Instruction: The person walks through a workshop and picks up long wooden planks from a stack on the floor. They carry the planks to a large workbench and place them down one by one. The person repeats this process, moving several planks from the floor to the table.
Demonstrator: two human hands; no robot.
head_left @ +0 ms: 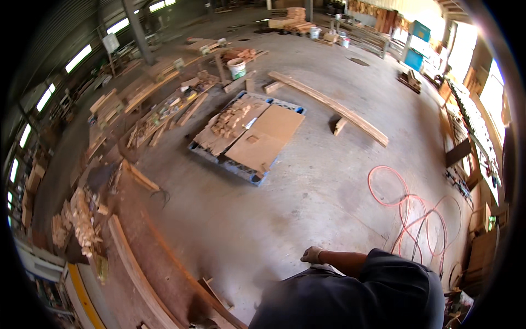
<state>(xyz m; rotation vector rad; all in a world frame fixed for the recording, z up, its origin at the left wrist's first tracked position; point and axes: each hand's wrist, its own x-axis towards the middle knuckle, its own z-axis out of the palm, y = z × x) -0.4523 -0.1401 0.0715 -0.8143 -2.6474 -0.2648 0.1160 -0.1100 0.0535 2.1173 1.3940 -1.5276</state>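
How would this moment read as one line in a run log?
Right hand: near dark shirt, grip unclear | left hand: not visible | ahead: cardboard on blue pallet | right: red hose on floor

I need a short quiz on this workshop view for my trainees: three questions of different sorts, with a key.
1. True or false: the person's right hand is apart from the blue pallet.
2. Choose one. The bucket just beyond the pallet is mainly: A) black; B) white; C) orange.
3. Fill in: on the right side of the picture, a reddish ____ lies in loops on the floor.

Key: 1. True. 2. B. 3. Hose.
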